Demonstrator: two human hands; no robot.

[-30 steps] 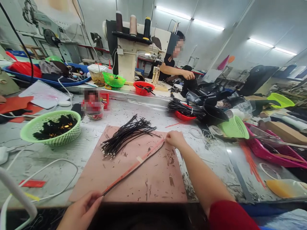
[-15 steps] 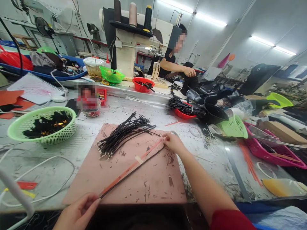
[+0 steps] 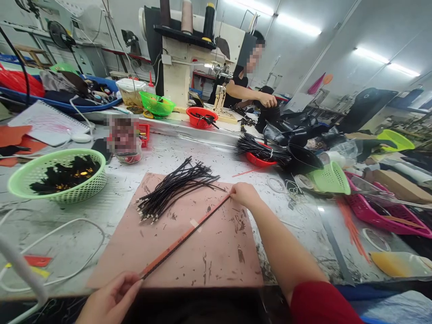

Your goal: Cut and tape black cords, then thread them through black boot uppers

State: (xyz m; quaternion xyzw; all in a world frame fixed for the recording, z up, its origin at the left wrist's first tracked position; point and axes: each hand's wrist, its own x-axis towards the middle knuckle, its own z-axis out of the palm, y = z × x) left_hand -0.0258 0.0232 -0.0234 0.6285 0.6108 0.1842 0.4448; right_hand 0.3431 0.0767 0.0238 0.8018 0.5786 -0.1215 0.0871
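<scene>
A thin black cord (image 3: pixel 194 231) runs straight and diagonally over a pinkish-brown board (image 3: pixel 219 261), along an orange measuring strip (image 3: pixel 175 243). My left hand (image 3: pixel 113 294), at the board's near left edge, pinches the cord's lower end. At the upper right, my right hand (image 3: pixel 245 196) has its fingers closed on the cord's other end. Whether either hand also grips the strip, I cannot tell. A small piece of pale tape (image 3: pixel 195 224) lies across the strip's middle. Just beyond it rests a bundle of black cords (image 3: pixel 178 186) with light-coloured tips.
A pale green basket (image 3: pixel 60 198) of black pieces stands left, by a white cable (image 3: pixel 84 220). Behind are a jar (image 3: pixel 128 155) and a red bowl (image 3: pixel 259 161) under more black cords. A magenta basket (image 3: pixel 381 220) sits right. Across the table a person works by a sewing machine (image 3: pixel 177 76).
The cord, bowed slightly away from the orange strip before, now lies straight against it. My right hand has shifted slightly. My left hand stays in place.
</scene>
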